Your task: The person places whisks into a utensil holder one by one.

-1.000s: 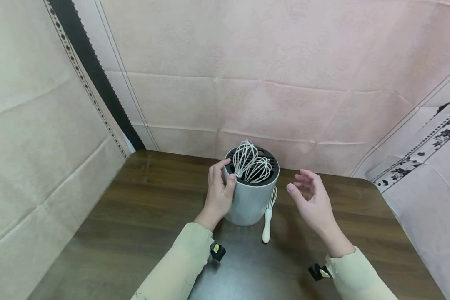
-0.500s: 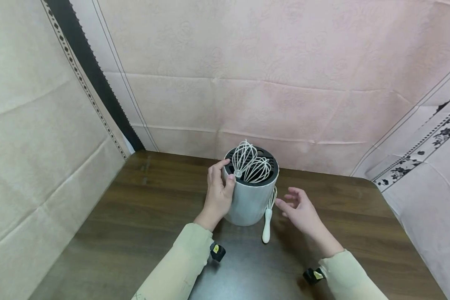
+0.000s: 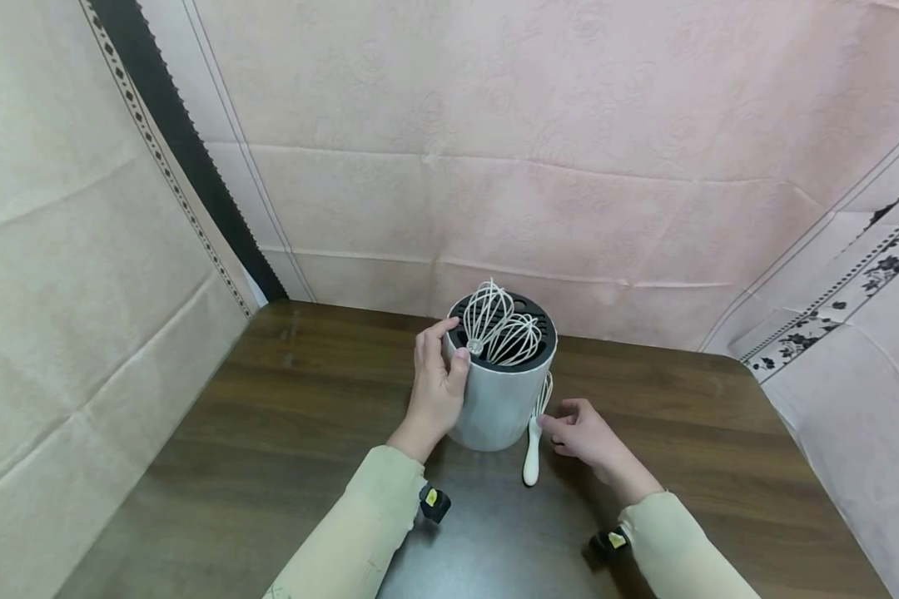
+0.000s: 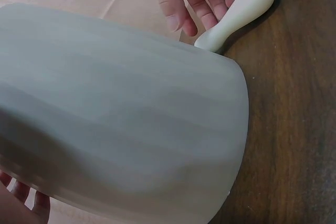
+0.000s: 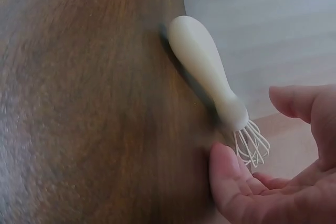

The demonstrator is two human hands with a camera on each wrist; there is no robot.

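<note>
A pale grey cylindrical utensil holder [image 3: 498,408] with a black slotted top stands upright on the table. Two white wire whisks [image 3: 487,320] have their heads sticking up from its slots. My left hand [image 3: 436,383] grips the holder's left side near the rim, thumb at the front. Just right of the holder lies a third whisk [image 5: 197,56], its white handle toward me and its wire head away. Around this whisk's neck my right hand [image 5: 268,182] has thumb and fingers apart; the right wrist view shows a gap between them and the whisk.
The brown wooden table [image 3: 307,466] has its back edge just behind the holder. A pale patterned cloth [image 3: 539,166] hangs along the back, with more cloth on the left and right sides.
My right hand has come down and left from beside the holder to the lying whisk's neck, its fingers drawing closer together. The left hand and holder have stayed in place.
</note>
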